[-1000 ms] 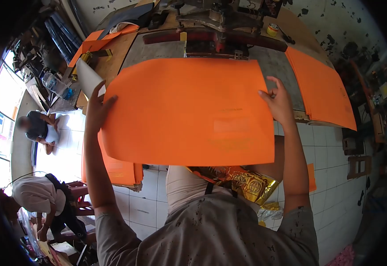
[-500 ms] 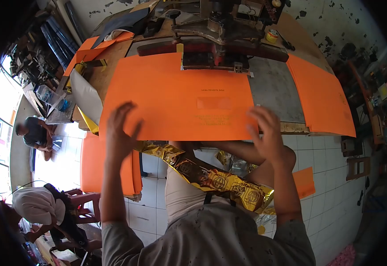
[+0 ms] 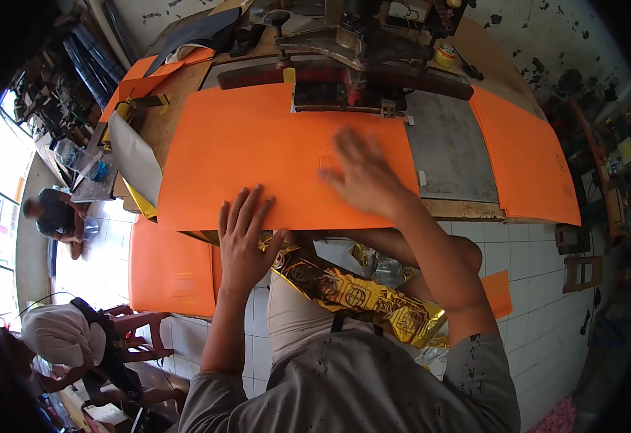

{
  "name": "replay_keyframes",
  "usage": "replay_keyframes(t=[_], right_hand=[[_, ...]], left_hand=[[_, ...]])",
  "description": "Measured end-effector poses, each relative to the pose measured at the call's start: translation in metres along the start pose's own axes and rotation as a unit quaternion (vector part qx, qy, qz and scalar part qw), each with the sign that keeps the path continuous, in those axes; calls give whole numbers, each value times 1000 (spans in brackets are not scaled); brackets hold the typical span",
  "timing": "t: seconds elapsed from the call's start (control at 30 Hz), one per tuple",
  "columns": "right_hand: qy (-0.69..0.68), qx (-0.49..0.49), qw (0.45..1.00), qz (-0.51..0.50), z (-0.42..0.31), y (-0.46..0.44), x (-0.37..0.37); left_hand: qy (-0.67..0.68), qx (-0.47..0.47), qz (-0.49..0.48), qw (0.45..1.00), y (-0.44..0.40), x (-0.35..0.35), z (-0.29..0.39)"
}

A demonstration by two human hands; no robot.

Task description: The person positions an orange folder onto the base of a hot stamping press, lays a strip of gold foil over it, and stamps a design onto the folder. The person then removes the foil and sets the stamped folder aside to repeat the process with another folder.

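Note:
A large orange sheet (image 3: 236, 144) lies on the bench in front of me, its back edge against the base of a hand press (image 3: 355, 79). My left hand (image 3: 243, 238) rests on the sheet's front edge with fingers spread flat. Over the printed area on the right half is my right hand (image 3: 359, 169), fingers stretched out and somewhat blurred, covering most of the print. Neither hand grips anything. A strip of gold foil (image 3: 359, 292) with stamped-out round marks hangs below the sheet and lies across my lap.
Orange sheets (image 3: 525, 159) are stacked at the right of the bench, and another orange stack (image 3: 167, 263) stands lower left. A grey plate (image 3: 449, 144) shows beside the press. Two people, one seated person (image 3: 59, 220) and one bent person (image 3: 70, 335), are at the left.
My right hand has moved left and forward over the print. My left hand has come right and down onto the front edge. The sheet has shifted very slightly left.

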State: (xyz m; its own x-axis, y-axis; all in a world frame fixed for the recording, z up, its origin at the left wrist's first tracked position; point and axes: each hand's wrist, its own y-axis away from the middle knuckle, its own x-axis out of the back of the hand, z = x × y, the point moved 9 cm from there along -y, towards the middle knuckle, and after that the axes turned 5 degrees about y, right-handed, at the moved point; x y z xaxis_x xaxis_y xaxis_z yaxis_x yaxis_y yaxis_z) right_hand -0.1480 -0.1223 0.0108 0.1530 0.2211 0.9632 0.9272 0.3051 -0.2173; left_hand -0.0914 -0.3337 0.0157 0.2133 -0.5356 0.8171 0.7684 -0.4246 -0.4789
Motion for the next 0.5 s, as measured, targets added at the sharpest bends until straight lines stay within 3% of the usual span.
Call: replay_keyframes(t=[0.13,0.33,0.43,0.5], right_hand=[[-194,175,962,-83,-82,38,42],[-58,-32,995,73,-11,111,80],[-22,-102,990,99,27,149,66],[-28,-93,991,87,33,158,59]], left_hand=[[5,9,-10,1000,-4,3,-1],[-6,7,-35,999,-23,-3,0],[-3,8,-54,998,-39,-4,-2],[1,8,-61,998,-46,-7,-4]])
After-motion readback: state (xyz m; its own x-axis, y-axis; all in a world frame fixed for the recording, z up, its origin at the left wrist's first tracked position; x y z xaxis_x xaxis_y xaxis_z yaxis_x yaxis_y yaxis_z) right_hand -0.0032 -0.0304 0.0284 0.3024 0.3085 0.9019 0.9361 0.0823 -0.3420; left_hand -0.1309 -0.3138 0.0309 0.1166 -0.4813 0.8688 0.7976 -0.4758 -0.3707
